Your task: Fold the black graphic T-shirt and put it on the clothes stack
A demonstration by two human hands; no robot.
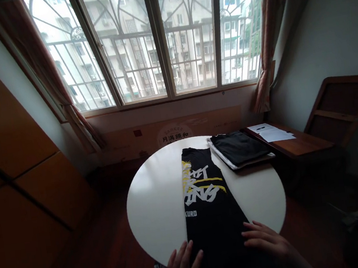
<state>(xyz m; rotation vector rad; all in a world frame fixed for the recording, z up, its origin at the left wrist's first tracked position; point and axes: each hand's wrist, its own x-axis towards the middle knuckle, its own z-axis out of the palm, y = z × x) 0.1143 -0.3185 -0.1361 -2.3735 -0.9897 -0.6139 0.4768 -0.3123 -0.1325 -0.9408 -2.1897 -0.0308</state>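
A black T-shirt [207, 196] with a white and yellow print lies folded into a long strip on the round white table [154, 198], running from the far side to the near edge. My left hand [181, 267] rests flat on the shirt's near left edge, fingers stretched out. My right hand [265, 239] lies flat on its near right edge, fingers spread and pointing left. Neither hand holds anything.
A stack of folded clothes [240, 148], black on top of white, sits at the table's far right. A wooden side table [299, 144] with papers [273, 132] stands to the right. A cardboard box [172, 132] lies under the barred window. Orange cabinets [15, 173] line the left.
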